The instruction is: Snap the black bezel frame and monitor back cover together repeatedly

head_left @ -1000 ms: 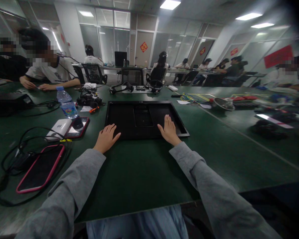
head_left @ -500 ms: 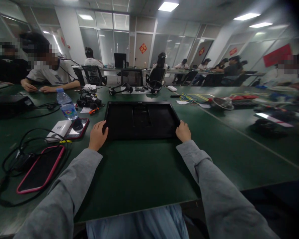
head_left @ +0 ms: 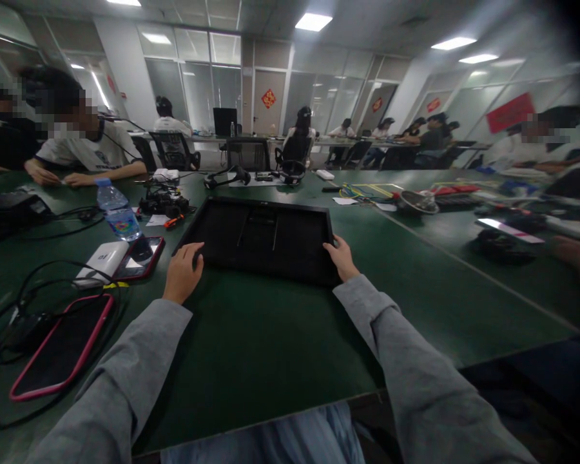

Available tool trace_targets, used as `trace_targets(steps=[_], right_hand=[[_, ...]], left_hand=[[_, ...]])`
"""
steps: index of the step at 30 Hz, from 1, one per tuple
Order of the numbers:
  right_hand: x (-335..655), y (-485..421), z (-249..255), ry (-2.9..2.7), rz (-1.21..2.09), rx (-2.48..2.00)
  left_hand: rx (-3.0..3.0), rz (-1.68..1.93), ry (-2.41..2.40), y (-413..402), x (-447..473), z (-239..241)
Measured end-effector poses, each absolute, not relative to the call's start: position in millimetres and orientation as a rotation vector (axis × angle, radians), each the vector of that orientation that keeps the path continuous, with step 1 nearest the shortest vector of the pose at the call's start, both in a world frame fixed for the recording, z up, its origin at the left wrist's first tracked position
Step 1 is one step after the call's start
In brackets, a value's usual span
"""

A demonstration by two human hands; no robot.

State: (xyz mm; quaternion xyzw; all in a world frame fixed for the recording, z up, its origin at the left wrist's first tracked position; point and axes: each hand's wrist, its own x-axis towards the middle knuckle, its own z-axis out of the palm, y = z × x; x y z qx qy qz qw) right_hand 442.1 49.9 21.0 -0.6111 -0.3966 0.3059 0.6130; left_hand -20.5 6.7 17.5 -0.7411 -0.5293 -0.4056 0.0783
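Note:
A flat black monitor panel (head_left: 261, 238) lies back side up on the green table (head_left: 270, 348) in front of me. My left hand (head_left: 182, 273) grips its near left corner, thumb on top. My right hand (head_left: 341, 256) grips its near right corner. The near edge of the panel is raised off the table, so the panel tilts. Both my arms wear grey sleeves.
At left lie a pink-cased tablet (head_left: 60, 348), black cables (head_left: 9, 316), a white power bank (head_left: 101, 259), a red-cased phone (head_left: 142, 250) and a water bottle (head_left: 116, 211). Behind the panel sit headsets (head_left: 232, 177). Several people sit at this table and those beyond.
My hands went from lying flat on the panel's near edge to gripping its two near corners. The near edge has since lifted and the panel has turned slightly.

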Motion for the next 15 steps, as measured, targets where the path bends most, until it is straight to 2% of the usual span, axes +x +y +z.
trace_targets(steps=[8,15], right_hand=[[461,34,15,-0.816,0.639,-1.305],[535,25,7,-0.662,0.358,-1.442]], left_hand=[[-2.363,-1.107,-1.540,10,-19,13],[-2.451,-1.027,-1.556,9,-19,12]])
